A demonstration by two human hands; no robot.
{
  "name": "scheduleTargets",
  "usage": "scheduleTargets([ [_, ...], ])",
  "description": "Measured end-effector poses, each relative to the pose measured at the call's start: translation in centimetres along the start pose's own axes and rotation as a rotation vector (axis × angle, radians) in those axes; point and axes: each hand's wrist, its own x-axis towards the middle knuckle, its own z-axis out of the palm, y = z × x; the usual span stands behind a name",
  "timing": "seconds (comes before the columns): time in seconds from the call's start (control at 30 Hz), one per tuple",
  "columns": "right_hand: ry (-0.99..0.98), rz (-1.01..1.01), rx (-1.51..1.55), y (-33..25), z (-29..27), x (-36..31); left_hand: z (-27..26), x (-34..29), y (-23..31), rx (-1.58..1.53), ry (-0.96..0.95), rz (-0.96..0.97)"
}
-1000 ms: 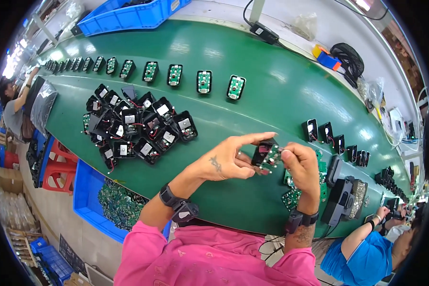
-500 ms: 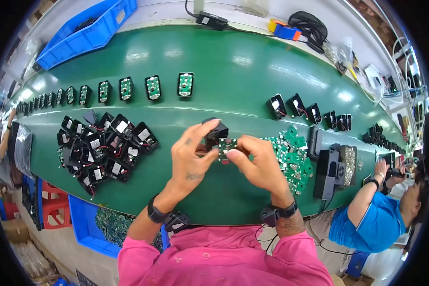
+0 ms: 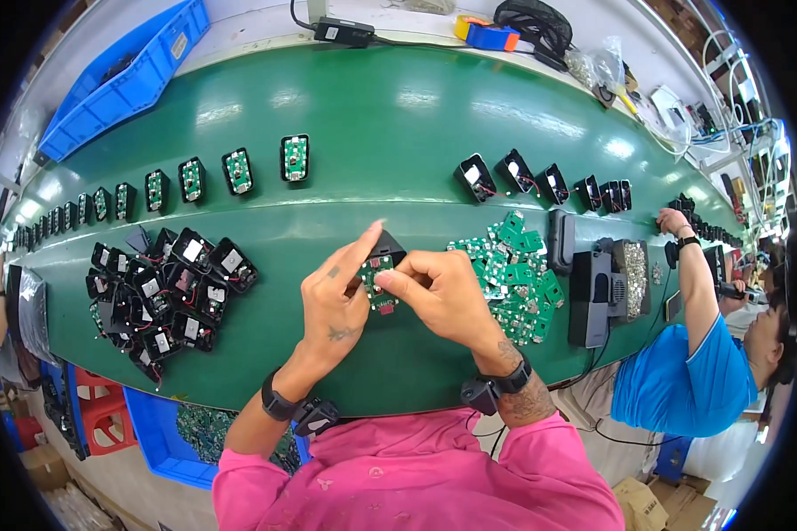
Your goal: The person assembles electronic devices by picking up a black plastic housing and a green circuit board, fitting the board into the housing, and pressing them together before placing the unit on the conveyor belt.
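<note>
My left hand is closed around a small black housing, which is partly hidden behind the fingers. A green circuit board lies against that housing's open side, with my right hand pinching it between thumb and fingers. To the right of my hands is a heap of loose green boards. Left of them sits a pile of black housings with red and black wires. Beyond, a row of housings fitted with boards runs to the left. Open housings without boards stand in a row at the right.
A blue bin stands at the far left, a power adapter at the back. Right of the board heap are a black device and a container of small metal parts. A person in blue works at the right.
The board has come up against the housing, and my hands have drawn closer together. The view has shifted to the right. The person in blue has stretched an arm towards the right-hand housings.
</note>
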Motion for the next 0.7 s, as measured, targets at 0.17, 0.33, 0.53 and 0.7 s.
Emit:
scheduleTargets([
  [0.17, 0.175, 0.041, 0.006, -0.1, 0.0, -0.1, 0.7, 0.2, 1.0, -0.106, 0.032, -0.116],
  [0.33, 0.203, 0.037, -0.022, 0.6, 0.5, 0.2, -0.2, 0.4, -0.3, -0.445, -0.141, -0.285],
  [0.53, 0.247, -0.073, -0.261, 2.0, 1.0, 0.4, -0.4, 0.7, 0.8, -0.637, -0.147, -0.478],
  [0.7, 0.026, 0.025, -0.02, 1.1, 1.3, 0.5, 0.1, 0.3, 0.5, -0.672, -0.087, -0.436],
])
